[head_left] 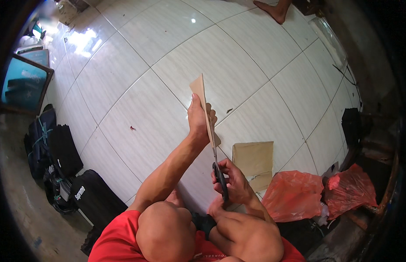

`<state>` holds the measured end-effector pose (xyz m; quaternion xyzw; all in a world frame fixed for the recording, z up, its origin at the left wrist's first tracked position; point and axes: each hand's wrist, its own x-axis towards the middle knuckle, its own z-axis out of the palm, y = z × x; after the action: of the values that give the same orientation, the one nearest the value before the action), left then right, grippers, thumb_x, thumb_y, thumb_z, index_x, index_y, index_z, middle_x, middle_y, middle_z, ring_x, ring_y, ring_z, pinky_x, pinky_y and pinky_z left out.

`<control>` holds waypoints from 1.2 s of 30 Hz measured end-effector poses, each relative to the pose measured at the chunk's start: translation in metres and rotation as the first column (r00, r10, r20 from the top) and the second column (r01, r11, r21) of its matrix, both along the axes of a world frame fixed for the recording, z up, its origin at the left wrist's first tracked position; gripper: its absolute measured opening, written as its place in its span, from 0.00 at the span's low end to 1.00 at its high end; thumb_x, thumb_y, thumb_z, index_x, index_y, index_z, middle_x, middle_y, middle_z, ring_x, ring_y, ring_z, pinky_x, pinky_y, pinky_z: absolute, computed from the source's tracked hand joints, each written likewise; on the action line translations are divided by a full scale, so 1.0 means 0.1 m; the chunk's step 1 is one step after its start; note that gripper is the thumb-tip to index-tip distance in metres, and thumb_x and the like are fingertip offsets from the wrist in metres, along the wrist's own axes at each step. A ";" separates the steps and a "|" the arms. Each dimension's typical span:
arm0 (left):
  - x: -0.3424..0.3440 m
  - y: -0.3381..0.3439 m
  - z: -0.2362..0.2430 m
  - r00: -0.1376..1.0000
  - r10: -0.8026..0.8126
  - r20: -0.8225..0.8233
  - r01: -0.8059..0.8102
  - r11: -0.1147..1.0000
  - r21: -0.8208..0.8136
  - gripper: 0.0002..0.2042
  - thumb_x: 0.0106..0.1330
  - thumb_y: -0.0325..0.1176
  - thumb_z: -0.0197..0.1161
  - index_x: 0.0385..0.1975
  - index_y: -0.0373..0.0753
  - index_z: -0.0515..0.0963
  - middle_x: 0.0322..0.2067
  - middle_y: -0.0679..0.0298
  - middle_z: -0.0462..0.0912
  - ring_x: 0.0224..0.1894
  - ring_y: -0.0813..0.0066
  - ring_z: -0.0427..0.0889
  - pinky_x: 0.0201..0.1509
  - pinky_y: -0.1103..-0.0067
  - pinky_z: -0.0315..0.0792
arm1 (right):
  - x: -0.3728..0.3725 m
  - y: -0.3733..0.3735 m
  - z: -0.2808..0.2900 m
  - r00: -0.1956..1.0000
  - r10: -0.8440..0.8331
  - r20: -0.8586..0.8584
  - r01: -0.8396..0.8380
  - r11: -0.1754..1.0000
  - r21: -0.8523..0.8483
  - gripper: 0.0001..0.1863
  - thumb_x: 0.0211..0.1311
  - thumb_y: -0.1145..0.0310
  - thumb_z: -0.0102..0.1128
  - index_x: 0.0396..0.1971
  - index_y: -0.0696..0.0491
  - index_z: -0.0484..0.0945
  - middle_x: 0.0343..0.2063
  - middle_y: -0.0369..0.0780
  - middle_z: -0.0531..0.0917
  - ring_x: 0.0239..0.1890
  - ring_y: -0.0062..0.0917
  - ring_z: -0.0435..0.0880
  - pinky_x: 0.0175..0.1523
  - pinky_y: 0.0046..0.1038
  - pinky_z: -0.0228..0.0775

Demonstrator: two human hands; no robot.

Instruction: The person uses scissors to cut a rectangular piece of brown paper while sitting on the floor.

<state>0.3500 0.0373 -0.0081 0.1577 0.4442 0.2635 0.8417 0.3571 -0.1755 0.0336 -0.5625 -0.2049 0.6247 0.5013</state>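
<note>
My left hand (199, 115) is closed around a piece of brown cardboard (197, 85), held out in front of me nearly edge-on. The thumb lies on its left face and the fingers wrap round the right side. In my right hand (234, 180) is a pair of scissors (220, 178) with black handles. Their blades point away from me and meet the cardboard's near end; whether they are parted there is too small to tell. A flat brown cardboard sheet (252, 159) lies on the floor to the right, with a torn or cut part at its near edge.
Red plastic bags (294, 194) lie at the right. Black bags (96, 194) and a framed blue picture (25, 83) stand along the left. Another person's foot (273, 12) rests on the white tiled floor (177, 56) at the far right. Small dark scraps dot the tiles.
</note>
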 end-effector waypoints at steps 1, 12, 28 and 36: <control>-0.02 0.01 -0.02 1.000 0.003 -0.001 -0.003 1.000 0.002 0.18 0.79 0.54 0.41 0.33 0.49 0.62 0.17 0.73 0.56 0.14 0.83 0.52 0.16 0.81 0.50 | -0.02 0.00 -0.02 1.000 -0.029 -0.007 0.029 1.000 0.008 0.30 0.53 0.55 0.79 0.46 0.52 0.69 0.35 0.33 0.78 0.37 0.16 0.76 0.41 0.20 0.71; -0.03 0.04 0.00 0.996 0.060 0.068 -0.063 0.997 0.049 0.18 0.79 0.55 0.41 0.31 0.49 0.60 0.15 0.74 0.55 0.12 0.83 0.51 0.14 0.81 0.48 | -0.07 -0.04 -0.09 0.997 -0.067 -0.025 0.066 0.997 -0.048 0.16 0.62 0.74 0.70 0.41 0.54 0.69 0.32 0.32 0.79 0.36 0.13 0.76 0.34 0.18 0.75; -0.08 -0.13 0.14 0.995 0.004 0.098 -0.015 0.994 0.112 0.21 0.78 0.58 0.43 0.30 0.48 0.64 0.14 0.75 0.57 0.11 0.83 0.54 0.13 0.82 0.50 | -0.10 -0.02 -0.04 0.982 -0.138 -0.128 0.138 0.990 -0.002 0.11 0.65 0.75 0.66 0.39 0.53 0.70 0.27 0.31 0.78 0.30 0.13 0.76 0.35 0.19 0.72; -0.11 -0.18 0.16 0.994 0.019 0.103 -0.026 0.998 0.063 0.20 0.78 0.58 0.43 0.32 0.48 0.63 0.16 0.74 0.58 0.11 0.83 0.54 0.13 0.81 0.51 | -0.12 -0.01 0.01 0.974 -0.167 -0.156 0.169 0.986 0.002 0.12 0.63 0.76 0.66 0.39 0.53 0.70 0.28 0.33 0.79 0.31 0.15 0.77 0.37 0.21 0.73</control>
<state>0.3393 0.0193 0.0084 0.1659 0.3935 0.2948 0.8548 0.3454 -0.1768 0.0348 -0.5236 -0.1218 0.6204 0.5710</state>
